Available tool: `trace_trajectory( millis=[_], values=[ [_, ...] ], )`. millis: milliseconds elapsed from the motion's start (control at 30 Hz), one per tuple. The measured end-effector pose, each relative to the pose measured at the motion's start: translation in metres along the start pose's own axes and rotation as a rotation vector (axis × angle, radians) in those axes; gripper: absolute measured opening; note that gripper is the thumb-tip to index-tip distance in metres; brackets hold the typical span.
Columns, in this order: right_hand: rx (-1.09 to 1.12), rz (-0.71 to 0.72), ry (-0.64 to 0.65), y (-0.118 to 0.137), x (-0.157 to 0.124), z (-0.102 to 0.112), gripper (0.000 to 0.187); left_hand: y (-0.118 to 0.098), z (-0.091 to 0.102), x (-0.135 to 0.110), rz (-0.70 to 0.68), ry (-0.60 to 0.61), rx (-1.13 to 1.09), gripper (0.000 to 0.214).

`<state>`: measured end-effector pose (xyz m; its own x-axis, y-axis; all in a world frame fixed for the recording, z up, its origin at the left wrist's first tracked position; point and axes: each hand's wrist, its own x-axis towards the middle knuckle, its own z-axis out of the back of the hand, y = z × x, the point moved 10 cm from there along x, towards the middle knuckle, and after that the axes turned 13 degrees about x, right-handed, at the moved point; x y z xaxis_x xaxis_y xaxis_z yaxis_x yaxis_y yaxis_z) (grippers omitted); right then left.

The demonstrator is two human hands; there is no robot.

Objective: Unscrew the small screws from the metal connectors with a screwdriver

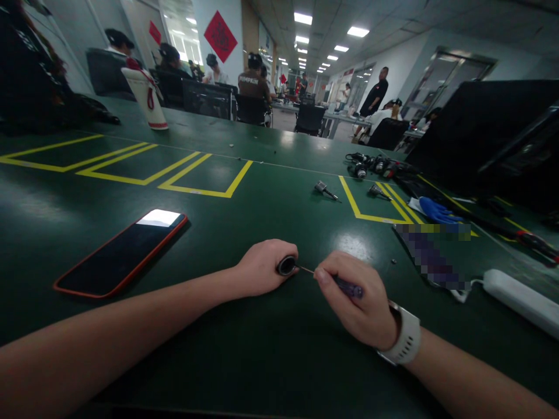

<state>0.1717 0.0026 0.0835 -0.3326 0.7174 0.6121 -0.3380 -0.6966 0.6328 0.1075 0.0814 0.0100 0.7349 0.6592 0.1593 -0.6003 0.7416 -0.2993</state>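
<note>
My left hand (pixel 266 265) is closed around a dark, hollow cylindrical part (pixel 286 266), its round opening turned toward me. In my right hand (pixel 360 299) is a screwdriver (pixel 349 288) with a purplish translucent handle. Its thin metal shaft points left to the rim of the cylindrical part; whether the tip touches it, I cannot tell. Both hands are just above the green table (pixel 244 349). Farther back lie two small metal parts with thin shafts, one (pixel 325 190) left of a yellow tape outline and the other (pixel 379 192) within the taped area.
A phone (pixel 122 253) in an orange case lies at left. Behind it stands a paper cup (pixel 146 99). On the right are a blue glove (pixel 437 210), a white power strip (pixel 522 299), a blurred-out flat device (pixel 430 256), black parts (pixel 371 164) and a dark monitor (pixel 489 128). People sit beyond.
</note>
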Motion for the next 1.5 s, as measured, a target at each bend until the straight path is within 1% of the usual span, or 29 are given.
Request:
trace_trajectory(
  millis=[67, 100, 200, 300, 367, 467, 567, 767, 867, 1000, 1100, 1200, 1300, 1433, 1500],
  values=[
    [-0.017, 0.037, 0.022, 0.005, 0.0, -0.002, 0.016, -0.001, 0.001, 0.0, -0.019, -0.013, -0.024, 0.011],
    [-0.011, 0.028, 0.014, 0.004, 0.0, -0.001, 0.016, 0.0, 0.002, 0.0, -0.019, -0.022, -0.047, 0.013],
    [0.049, -0.072, -0.07, -0.01, -0.001, 0.007, 0.018, 0.005, 0.003, 0.0, 0.017, -0.047, -0.117, 0.02],
    [0.096, -0.134, -0.12, -0.02, -0.003, 0.012, 0.018, 0.009, 0.003, -0.001, 0.061, -0.044, -0.159, 0.02],
    [0.104, -0.118, -0.115, -0.02, -0.003, 0.011, 0.019, 0.009, 0.003, -0.001, 0.067, -0.044, -0.171, 0.019],
    [0.087, -0.062, -0.105, -0.013, -0.003, 0.011, 0.019, 0.009, 0.007, -0.001, 0.053, -0.076, -0.177, 0.016],
    [0.053, -0.018, -0.069, -0.006, -0.002, 0.007, 0.016, 0.008, 0.01, -0.001, 0.034, -0.101, -0.176, 0.011],
    [0.022, 0.001, 0.034, -0.002, -0.001, -0.005, 0.014, 0.002, 0.006, -0.002, -0.008, -0.054, -0.16, 0.008],
    [0.062, -0.05, -0.003, -0.009, -0.002, -0.001, 0.015, -0.001, 0.005, -0.002, -0.022, -0.037, -0.141, 0.007],
    [0.18, -0.195, -0.105, -0.031, -0.006, 0.008, 0.019, -0.002, 0.004, -0.002, -0.04, -0.003, -0.129, 0.01],
    [0.23, -0.251, -0.135, -0.04, -0.009, 0.01, 0.02, -0.001, 0.004, -0.002, -0.038, 0.018, -0.141, 0.011],
    [0.234, -0.23, -0.134, -0.039, -0.008, 0.009, 0.019, -0.002, 0.003, -0.002, -0.051, 0.035, -0.153, 0.008],
    [0.217, -0.179, -0.121, -0.031, -0.006, 0.009, 0.019, -0.005, 0.001, -0.002, -0.064, 0.047, -0.15, 0.005],
    [0.144, -0.093, -0.084, -0.018, -0.003, 0.008, 0.02, -0.007, -0.001, -0.004, -0.068, 0.039, -0.09, 0.007],
    [0.13, -0.093, -0.084, -0.017, -0.003, 0.008, 0.02, -0.008, 0.0, -0.004, -0.069, 0.035, -0.069, 0.007]
  ],
)
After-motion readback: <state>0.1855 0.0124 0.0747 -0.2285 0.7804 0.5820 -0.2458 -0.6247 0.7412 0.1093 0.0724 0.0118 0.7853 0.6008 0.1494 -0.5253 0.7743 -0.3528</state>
